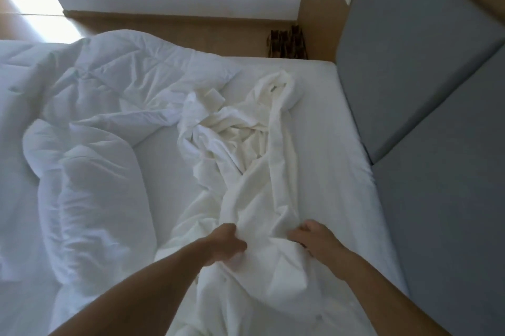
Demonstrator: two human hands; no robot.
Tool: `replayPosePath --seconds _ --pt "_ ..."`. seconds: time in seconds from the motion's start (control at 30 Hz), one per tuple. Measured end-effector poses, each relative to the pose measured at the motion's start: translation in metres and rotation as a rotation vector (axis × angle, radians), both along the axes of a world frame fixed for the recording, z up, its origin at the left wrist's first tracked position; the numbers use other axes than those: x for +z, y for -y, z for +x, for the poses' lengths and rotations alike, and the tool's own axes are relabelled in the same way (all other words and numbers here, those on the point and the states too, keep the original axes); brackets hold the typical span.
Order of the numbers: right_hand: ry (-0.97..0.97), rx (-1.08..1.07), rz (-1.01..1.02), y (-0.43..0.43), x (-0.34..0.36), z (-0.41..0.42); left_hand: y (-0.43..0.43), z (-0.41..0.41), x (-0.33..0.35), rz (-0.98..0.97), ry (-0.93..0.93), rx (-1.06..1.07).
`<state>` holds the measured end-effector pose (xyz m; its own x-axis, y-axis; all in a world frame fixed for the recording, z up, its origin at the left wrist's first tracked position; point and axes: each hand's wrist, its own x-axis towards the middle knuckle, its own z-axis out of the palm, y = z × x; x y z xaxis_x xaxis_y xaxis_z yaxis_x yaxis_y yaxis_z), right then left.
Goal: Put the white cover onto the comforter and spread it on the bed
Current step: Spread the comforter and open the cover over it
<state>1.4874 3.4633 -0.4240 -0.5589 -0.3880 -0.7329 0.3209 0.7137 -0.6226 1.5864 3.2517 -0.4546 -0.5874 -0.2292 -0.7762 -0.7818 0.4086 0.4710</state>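
Observation:
The white cover (254, 149) lies crumpled in a long bunch down the middle of the bed (328, 128), running from near the headboard toward me. My left hand (226, 245) grips a fold of it at the near end. My right hand (314, 240) holds the cloth just to the right, fingers curled into the fabric. The puffy quilted comforter (90, 149) is heaped on the left half of the bed, apart from my hands.
A grey padded headboard (426, 76) stands along the right side of the bed. Beyond the bed's far edge are wooden flooring, a white wall and a small dark basket-like object (287, 43). Bright light falls on the floor at the top left.

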Motion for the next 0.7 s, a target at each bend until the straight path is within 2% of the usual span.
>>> replayPosePath --seconds 0.1,0.17,0.23,0.33,0.4,0.47,0.53,0.63,0.7 --pt "-0.061 -0.310 0.003 0.023 -0.003 -0.001 -0.007 -0.004 0.038 0.264 -0.131 -0.008" --pt "0.000 -0.404 -0.027 0.031 -0.001 -0.001 -0.016 -0.005 0.070 0.423 -0.155 -0.161" --pt "0.102 -0.484 -0.106 0.034 0.012 -0.007 -0.022 -0.004 0.088 0.450 -0.099 -0.335" --pt "0.074 -0.513 -0.207 0.030 0.050 -0.018 -0.017 -0.003 0.099 0.455 0.004 -0.435" --pt "0.101 -0.563 -0.384 0.015 0.074 -0.027 -0.001 -0.004 0.097 0.472 0.007 -0.307" --pt "0.246 -0.569 -0.591 -0.002 0.094 -0.027 0.021 -0.008 0.089 0.437 -0.065 -0.086" --pt "0.304 -0.482 -0.627 -0.017 0.102 -0.019 0.034 -0.012 0.075 0.379 -0.112 0.135" --pt "0.369 -0.261 -0.386 -0.026 0.095 0.007 0.032 -0.015 0.054 0.371 -0.084 0.385" --pt "0.263 0.050 -0.106 -0.025 0.083 0.031 0.021 -0.017 0.048 0.453 -0.065 0.495"
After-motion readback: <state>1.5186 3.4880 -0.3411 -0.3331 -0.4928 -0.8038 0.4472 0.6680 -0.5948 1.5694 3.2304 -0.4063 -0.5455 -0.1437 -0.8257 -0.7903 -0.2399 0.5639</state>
